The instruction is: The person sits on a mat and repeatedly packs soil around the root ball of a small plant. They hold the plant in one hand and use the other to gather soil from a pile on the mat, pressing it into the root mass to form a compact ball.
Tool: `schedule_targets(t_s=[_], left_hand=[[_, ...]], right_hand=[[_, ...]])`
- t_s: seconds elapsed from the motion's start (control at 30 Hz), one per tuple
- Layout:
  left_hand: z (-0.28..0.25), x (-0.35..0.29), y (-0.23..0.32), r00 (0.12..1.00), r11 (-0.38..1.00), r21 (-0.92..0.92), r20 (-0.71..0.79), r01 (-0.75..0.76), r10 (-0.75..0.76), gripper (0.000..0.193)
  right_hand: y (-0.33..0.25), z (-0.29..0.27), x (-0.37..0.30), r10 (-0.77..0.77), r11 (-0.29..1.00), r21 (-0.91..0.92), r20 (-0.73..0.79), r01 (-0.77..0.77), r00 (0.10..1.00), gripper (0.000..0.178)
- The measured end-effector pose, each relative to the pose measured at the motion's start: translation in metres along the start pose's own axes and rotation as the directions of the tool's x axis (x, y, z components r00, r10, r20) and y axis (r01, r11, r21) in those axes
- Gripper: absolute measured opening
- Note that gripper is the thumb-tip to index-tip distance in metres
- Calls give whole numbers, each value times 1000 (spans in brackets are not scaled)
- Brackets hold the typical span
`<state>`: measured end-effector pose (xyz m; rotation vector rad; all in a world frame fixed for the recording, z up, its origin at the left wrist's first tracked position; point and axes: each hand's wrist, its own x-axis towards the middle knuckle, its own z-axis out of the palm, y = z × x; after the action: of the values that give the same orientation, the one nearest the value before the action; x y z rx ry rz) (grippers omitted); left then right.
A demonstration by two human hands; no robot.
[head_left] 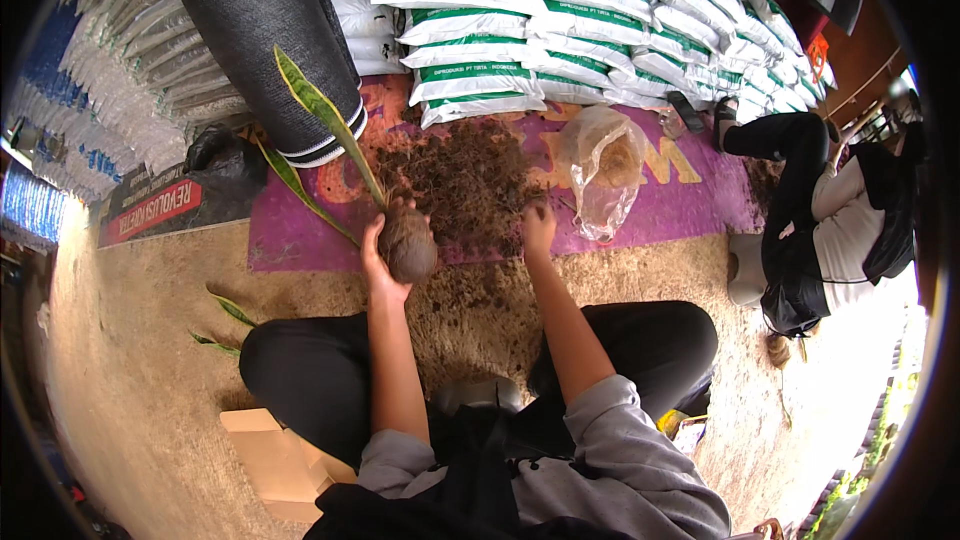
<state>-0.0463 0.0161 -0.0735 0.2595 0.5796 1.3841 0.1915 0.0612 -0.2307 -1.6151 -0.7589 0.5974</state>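
A snake plant (322, 112) with yellow-edged green leaves leans up and to the left from a round brown root ball (410, 246). My left hand (382, 268) is wrapped round that ball from below and its left side, holding it above the mat. Dark, loose soil (455, 180) with fibrous bits lies heaped just beyond. At the heap's right edge my right hand (539, 227) is closed, with dark soil at its fingertips. Beside it stands a clear plastic bag (606, 165) with brown, crumbly material inside.
A purple printed mat (680, 202) lies under the soil. White and green sacks (480, 35) are stacked behind it. Dark rolled material (260, 30) stands at far left, near a black plastic bag (225, 155). Another person (835, 210) sits at right. Cardboard (275, 460) lies by my left knee.
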Motion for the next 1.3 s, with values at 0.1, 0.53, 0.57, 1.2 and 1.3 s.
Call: schedule_targets(t_s=[0.1, 0.53, 0.57, 1.2, 1.3], left_hand=[[-19, 1, -1, 995, 999, 20, -91, -29, 30, 44], [-37, 22, -1, 963, 983, -142, -257, -120, 80, 41], [-41, 23, -1, 965, 983, -140, -250, -118, 81, 41], [-64, 18, 5, 944, 976, -134, -306, -169, 121, 43], [-63, 17, 7, 929, 982, -104, -353, -159, 113, 44]], right_hand=[[43, 12, -32, 46, 890, -441, 347, 119, 937, 37], [50, 89, 6, 188, 286, -463, 886, 839, 424, 75], [63, 86, 6, 165, 292, -465, 885, 836, 435, 71], [-41, 143, 91, -433, 881, -58, 301, 469, 850, 19], [-19, 150, 96, -489, 783, -152, 450, 603, 748, 22]])
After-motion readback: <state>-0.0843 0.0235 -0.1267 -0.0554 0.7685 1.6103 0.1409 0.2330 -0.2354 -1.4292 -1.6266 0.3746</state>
